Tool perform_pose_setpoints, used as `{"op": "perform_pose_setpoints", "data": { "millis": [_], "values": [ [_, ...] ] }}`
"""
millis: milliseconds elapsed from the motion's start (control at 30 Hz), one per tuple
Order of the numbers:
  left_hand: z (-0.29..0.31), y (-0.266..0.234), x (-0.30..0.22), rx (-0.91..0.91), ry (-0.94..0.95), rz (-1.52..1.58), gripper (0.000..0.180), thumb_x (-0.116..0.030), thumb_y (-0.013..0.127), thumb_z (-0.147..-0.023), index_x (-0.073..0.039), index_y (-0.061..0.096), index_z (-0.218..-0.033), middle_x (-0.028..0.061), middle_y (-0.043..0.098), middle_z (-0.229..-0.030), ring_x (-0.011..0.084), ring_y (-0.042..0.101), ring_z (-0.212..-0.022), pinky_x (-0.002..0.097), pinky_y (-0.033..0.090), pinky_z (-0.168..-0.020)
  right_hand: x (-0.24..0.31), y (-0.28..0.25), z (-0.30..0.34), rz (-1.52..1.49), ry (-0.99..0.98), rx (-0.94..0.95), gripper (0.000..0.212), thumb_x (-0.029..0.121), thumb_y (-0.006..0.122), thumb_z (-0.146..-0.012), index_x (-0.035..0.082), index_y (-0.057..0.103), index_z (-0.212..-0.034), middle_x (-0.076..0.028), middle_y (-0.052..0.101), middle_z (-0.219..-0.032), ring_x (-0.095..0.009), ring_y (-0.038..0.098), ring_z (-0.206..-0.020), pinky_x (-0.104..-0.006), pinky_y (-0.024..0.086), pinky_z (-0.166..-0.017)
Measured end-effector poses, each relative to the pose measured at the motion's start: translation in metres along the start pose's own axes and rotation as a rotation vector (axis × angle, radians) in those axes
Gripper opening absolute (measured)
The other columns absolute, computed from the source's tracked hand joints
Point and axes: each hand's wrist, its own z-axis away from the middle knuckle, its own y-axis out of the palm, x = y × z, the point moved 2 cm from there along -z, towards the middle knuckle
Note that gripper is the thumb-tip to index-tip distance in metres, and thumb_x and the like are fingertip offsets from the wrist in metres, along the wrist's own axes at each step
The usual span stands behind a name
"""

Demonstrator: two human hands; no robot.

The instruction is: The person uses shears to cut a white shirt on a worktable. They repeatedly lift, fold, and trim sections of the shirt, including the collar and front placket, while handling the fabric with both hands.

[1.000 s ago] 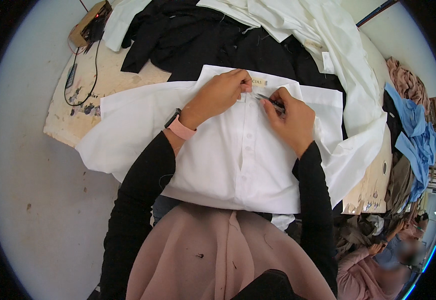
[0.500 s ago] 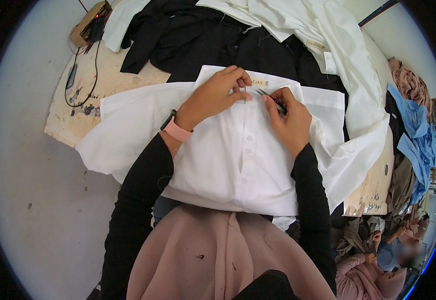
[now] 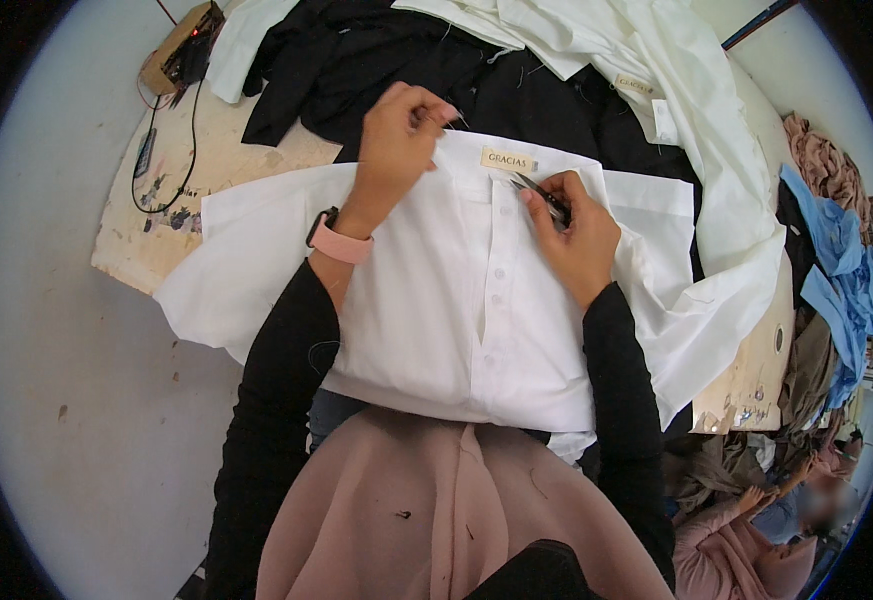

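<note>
A white shirt (image 3: 406,300) lies spread in front of me, its buttoned placket running down the middle and a cream label (image 3: 506,159) at the collar. My right hand (image 3: 578,235) rests on the shirt beside the placket, closed around dark thread snips (image 3: 546,200). Their points lie just below the label. Raised over the collar's left corner, my left hand (image 3: 396,145) is closed in a pinch. Fine white thread (image 3: 459,117) sticks out from its fingertips against the black cloth.
Black cloth (image 3: 356,70) and more white garments (image 3: 716,150) cover the table's far side. A box with a cable (image 3: 178,50) sits at the far left of the wooden table (image 3: 131,235). Blue garments (image 3: 831,240) hang at right; a person in pink (image 3: 726,550) works at lower right.
My left hand has lifted off the placket and moved up and left, with thread in its fingers. This uncovers the whole label. My right hand has barely moved with the snips.
</note>
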Motion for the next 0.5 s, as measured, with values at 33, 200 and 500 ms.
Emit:
{"op": "perform_pose_setpoints", "data": {
  "millis": [33,200,500],
  "values": [
    [-0.003,-0.005,0.0,-0.05,-0.068,0.007,0.003,-0.005,0.069,-0.09,-0.004,0.071,-0.092,0.0054,0.063,-0.093,0.0142,0.063,-0.074,0.0302,0.052,-0.068,0.0,0.0,0.0,0.003,-0.017,0.003,0.028,0.038,0.071,-0.09,0.011,0.066,-0.093,-0.007,0.071,-0.072,-0.025,0.068,-0.056,-0.0345,0.051,-0.055],
    [-0.003,-0.019,-0.027,-0.07,0.263,-0.244,0.011,-0.019,0.078,-0.085,-0.013,0.076,-0.094,0.0014,0.062,-0.109,0.0172,0.059,-0.096,0.0347,0.045,-0.084,0.004,0.0,-0.003,0.063,-0.085,0.02,0.028,0.039,0.071,-0.09,0.011,0.066,-0.092,-0.007,0.071,-0.072,-0.026,0.067,-0.056,-0.0364,0.051,-0.055],
    [0.018,0.005,-0.035,0.285,0.554,-0.428,0.011,-0.026,0.074,-0.085,-0.017,0.079,-0.089,-0.0032,0.059,-0.121,0.0172,0.049,-0.116,0.04,0.026,-0.097,0.006,0.001,-0.005,0.217,-0.157,0.07,0.028,0.038,0.073,-0.09,0.011,0.066,-0.088,-0.004,0.073,-0.073,-0.021,0.07,-0.06,-0.0319,0.05,-0.055]
  ]
}}
